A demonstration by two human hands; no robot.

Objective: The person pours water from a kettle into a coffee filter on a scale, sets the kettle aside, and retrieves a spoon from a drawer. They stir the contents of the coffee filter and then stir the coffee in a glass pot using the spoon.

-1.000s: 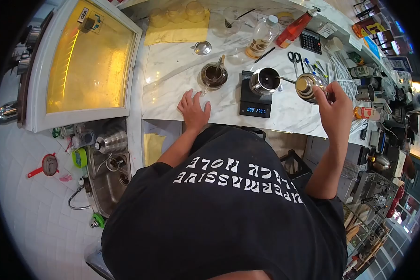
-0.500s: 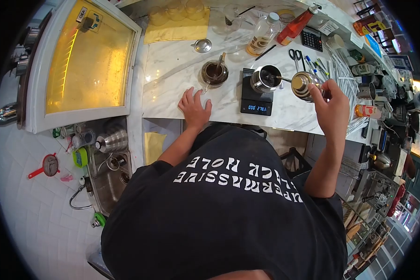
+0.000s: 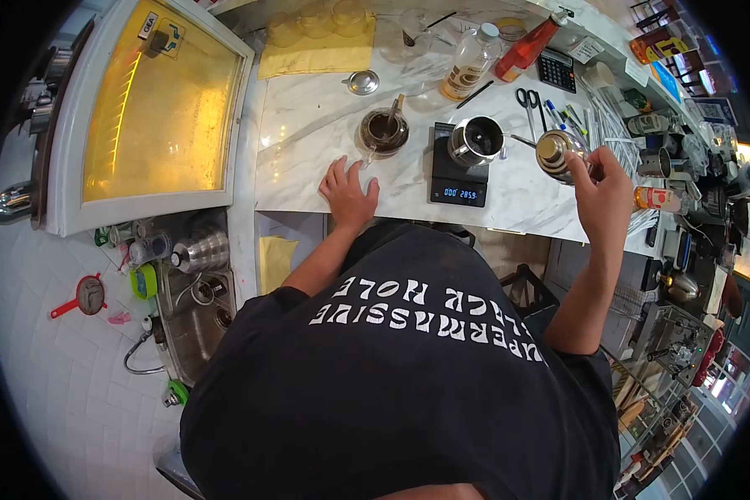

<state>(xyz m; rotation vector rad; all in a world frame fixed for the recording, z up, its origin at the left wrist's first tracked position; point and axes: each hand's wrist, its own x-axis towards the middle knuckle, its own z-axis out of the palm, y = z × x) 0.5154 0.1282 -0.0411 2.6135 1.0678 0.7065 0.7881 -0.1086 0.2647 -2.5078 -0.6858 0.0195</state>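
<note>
Right hand point(image 3: 600, 185): forearm raised from a bent elbow out to the side, hand above the front of the counter point(image 3: 300, 158); thumb and fingers closed around the handle of a metal gooseneck kettle point(image 3: 556, 158). Spout points left, tip just beside the rim of a stainless steel cup point(image 3: 465, 156); liquid flow at tip: cannot tell. Cup holds dark contents and sits on a black digital scale point(image 3: 458, 192), blue digits lit. Left hand point(image 3: 350, 197): holding nothing, palm down at the counter's front edge, fingers spread, forearm angled in; fingertips near the glass server point(image 3: 384, 150), a spoon standing inside.
</note>
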